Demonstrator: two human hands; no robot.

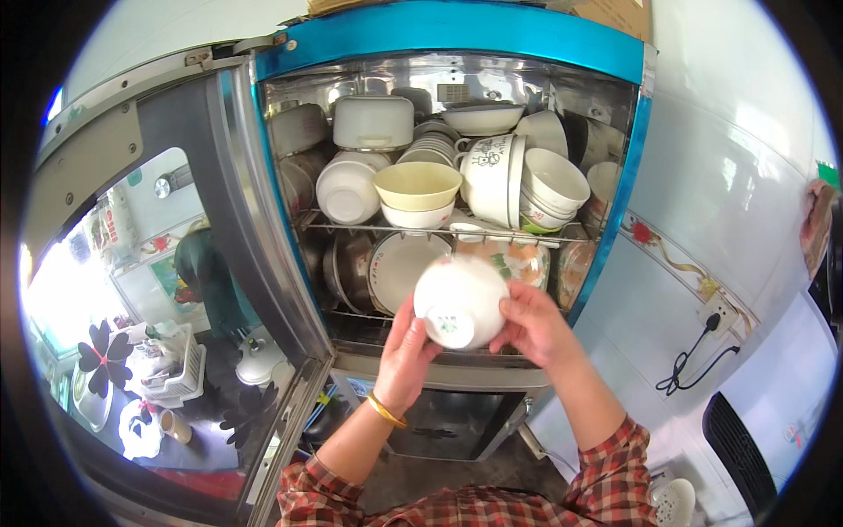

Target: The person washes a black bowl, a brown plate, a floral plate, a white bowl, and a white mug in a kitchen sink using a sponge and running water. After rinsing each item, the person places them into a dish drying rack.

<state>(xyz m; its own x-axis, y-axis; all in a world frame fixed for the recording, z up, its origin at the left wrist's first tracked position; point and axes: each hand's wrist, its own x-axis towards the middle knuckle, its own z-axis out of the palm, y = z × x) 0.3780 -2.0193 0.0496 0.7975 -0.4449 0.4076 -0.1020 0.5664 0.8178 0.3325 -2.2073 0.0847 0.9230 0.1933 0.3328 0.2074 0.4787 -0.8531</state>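
Both my hands grip a white ceramic bowl point(461, 293), its footed base tilted toward me with a green mark on it. My left hand point(405, 352) holds its lower left side, and my right hand point(537, 323) holds its right side. Behind the bowl stands an open dish cabinet point(448, 29) with a blue frame. On its upper wire rack point(421, 228), a cream bowl point(418, 186) sits in a white bowl point(416, 216). To their right are a white enamel mug point(487, 161) and stacked white bowls point(556, 181). Plates stand on edge below, among them a white plate point(408, 270).
The cabinet's glass door point(164, 296) is swung out to the left. Below is a dark lower cabinet door point(448, 421). On the right, a black plug with a cord point(711, 323) sits in a wall socket point(724, 313). A cardboard box point(612, 16) rests on top.
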